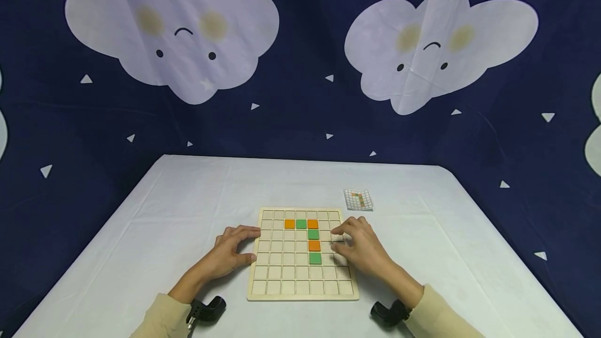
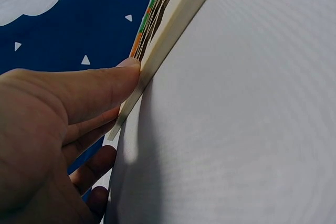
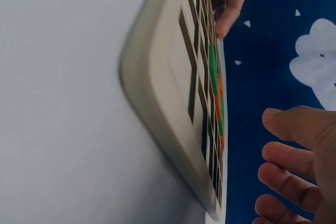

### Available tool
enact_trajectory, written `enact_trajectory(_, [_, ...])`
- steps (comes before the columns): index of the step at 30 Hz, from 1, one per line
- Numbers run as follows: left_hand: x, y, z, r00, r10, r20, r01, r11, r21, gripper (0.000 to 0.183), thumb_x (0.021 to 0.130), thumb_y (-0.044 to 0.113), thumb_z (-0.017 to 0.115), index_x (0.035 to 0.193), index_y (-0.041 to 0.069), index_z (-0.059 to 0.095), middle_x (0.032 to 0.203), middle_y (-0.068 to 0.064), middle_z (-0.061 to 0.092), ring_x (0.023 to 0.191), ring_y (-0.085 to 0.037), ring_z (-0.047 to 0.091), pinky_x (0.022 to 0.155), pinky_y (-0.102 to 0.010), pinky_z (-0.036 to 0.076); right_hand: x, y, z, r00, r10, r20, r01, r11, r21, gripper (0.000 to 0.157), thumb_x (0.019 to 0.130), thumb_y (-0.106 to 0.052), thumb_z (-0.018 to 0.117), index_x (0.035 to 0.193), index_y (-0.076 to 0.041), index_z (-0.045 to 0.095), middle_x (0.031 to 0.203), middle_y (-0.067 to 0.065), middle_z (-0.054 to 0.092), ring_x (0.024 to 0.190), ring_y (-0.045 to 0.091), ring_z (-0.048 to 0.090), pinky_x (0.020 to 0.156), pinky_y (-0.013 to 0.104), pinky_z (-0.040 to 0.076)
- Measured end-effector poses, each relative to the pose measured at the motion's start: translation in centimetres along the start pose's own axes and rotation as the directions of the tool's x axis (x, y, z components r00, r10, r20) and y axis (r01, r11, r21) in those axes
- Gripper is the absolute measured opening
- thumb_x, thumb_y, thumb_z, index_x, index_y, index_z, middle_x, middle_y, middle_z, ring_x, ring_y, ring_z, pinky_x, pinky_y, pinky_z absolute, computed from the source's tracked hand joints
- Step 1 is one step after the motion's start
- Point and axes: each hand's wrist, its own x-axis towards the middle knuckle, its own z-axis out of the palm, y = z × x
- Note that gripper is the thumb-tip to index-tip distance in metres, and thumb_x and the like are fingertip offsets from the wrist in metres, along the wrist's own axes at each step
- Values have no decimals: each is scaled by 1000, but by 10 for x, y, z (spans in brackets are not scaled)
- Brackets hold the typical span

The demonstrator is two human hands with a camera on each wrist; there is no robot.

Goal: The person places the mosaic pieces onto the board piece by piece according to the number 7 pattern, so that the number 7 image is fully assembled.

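A pale wooden grid board (image 1: 281, 273) lies flat on the white table. Several square tiles sit in its cells: an orange tile (image 1: 289, 224), a green tile (image 1: 301, 224) and another orange tile (image 1: 312, 224) form a row, and a column of green and orange alternates down from the row's right end. My left hand (image 1: 227, 252) rests at the board's left edge, thumb and fingertips against the rim, fingers fairly straight. Over the board's right side hovers my right hand (image 1: 363, 246), with thumb and fingers apart. In the right wrist view, nothing is between its fingers (image 3: 286, 153).
Behind the board's far right corner lies a small printed card (image 1: 358, 200) with a coloured grid pattern. A dark blue cloth with clouds (image 1: 178, 25) hangs behind the white table (image 1: 188, 197). Black wrist devices (image 1: 206, 310) sit at both sleeves.
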Motion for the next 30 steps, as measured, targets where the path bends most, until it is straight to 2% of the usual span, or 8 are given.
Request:
enact_trajectory(12, [1,-1,0,1000,2,-3,-2,1000,3,50,77,19,74,124,12,60,138,-2,52,121,-24,38,91,-41,22,-1,24,-11,998,24,-57,-27,999,-46,29,72,-21,79,99,-13,72,89,-4,61,80,10,39,72,27,33])
enact_trajectory(30, [2,-1,0,1000,-11,3,11,1000,2,50,77,20,74,124,13,59,139,-1,51,122,-24,37,94,-43,21,-1,48,-16,992,53,-111,-61,996,-67,29,72,-21,79,97,-10,72,92,0,66,82,15,46,72,30,34])
